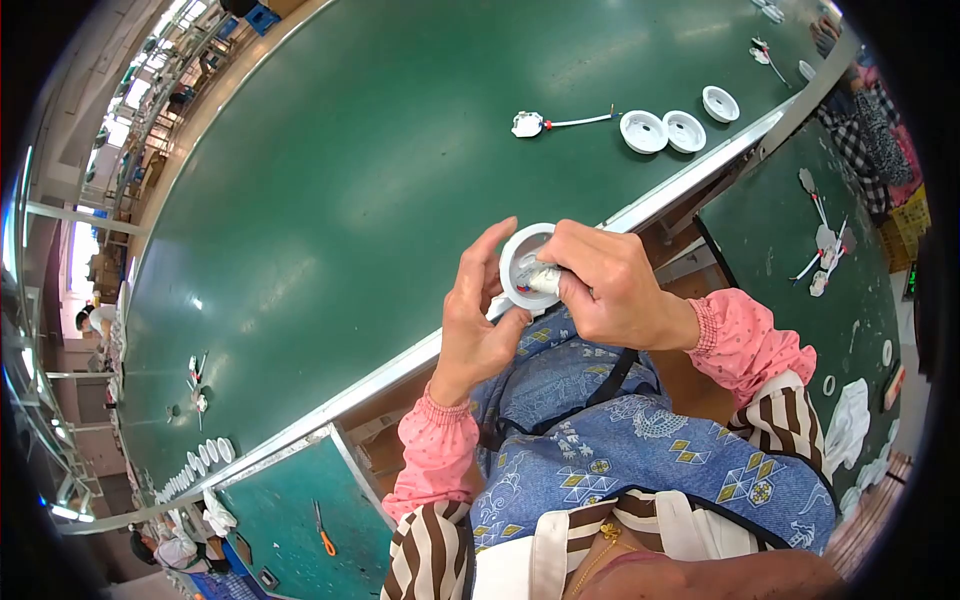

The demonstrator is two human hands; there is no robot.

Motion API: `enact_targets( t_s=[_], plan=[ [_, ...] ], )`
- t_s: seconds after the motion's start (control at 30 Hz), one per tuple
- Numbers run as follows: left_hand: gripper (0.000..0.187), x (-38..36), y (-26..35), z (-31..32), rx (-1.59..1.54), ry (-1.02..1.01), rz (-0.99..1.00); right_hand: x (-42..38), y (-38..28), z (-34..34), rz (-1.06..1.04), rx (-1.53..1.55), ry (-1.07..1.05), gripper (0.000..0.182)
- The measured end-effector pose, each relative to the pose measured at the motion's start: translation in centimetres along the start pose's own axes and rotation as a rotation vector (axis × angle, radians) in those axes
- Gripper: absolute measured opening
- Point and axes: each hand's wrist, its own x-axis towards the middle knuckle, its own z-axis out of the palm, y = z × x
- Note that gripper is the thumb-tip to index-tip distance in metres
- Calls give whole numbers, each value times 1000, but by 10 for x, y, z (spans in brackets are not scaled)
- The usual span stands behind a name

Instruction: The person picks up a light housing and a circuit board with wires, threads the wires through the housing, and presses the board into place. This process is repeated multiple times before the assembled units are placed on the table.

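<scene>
My left hand [478, 315] is closed around the side of a white round lamp housing [510, 262], tilted so its hollow inside faces me. My right hand [615, 285] reaches into the housing with thumb and index finger pinched together. White wrapping, which looks like tape, covers the thumb tip. Small red and blue bits show beside it inside the housing. Whatever the right fingertips pinch is hidden. Both hands are above the front edge of the green table [350, 200].
On the table lie a white connector piece with a cable [527, 124] and white round housings [643, 131]. More housings [208, 455] stand in a row at left. Orange-handled scissors [327, 541] lie on the lower left surface. Wired parts [826, 245] and a white cloth [849, 420] are at right.
</scene>
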Motion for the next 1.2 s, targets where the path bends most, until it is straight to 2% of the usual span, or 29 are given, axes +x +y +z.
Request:
enact_targets(
  t_s=[0.13,0.23,0.27,0.37,0.4,0.47,0.53,0.63,0.67,0.87,1.2],
  plan=[
    [58,-1,-6,-4,47,46,-31,-4,4,-1,40,81,-32,17],
    [35,1,-18,-15,357,-85,112,-3,6,-7,143,172,-72,14],
    [15,-1,-19,-10,322,-64,116,-5,8,-8,159,198,-79,14],
    [11,-8,-15,-3,188,-133,-87,-10,10,-15,297,279,-119,15],
    [10,-9,-18,0,138,-143,-45,-11,12,-20,293,270,-160,20],
    [10,-15,-11,-2,148,-174,-122,-10,18,-29,281,255,-248,30],
    [11,-21,-3,-7,182,-206,-195,-3,9,-32,62,111,-205,43],
    [13,-29,3,-1,118,-274,-276,-6,1,-28,-76,61,-364,62],
    [15,-31,9,0,81,-304,-361,-9,4,-20,-60,102,-407,62],
    [19,-39,22,-13,57,-301,-343,-10,9,-2,120,352,-489,51],
    [24,-62,5,-20,-125,-240,-413,-12,10,10,202,524,-569,49]
  ],
)
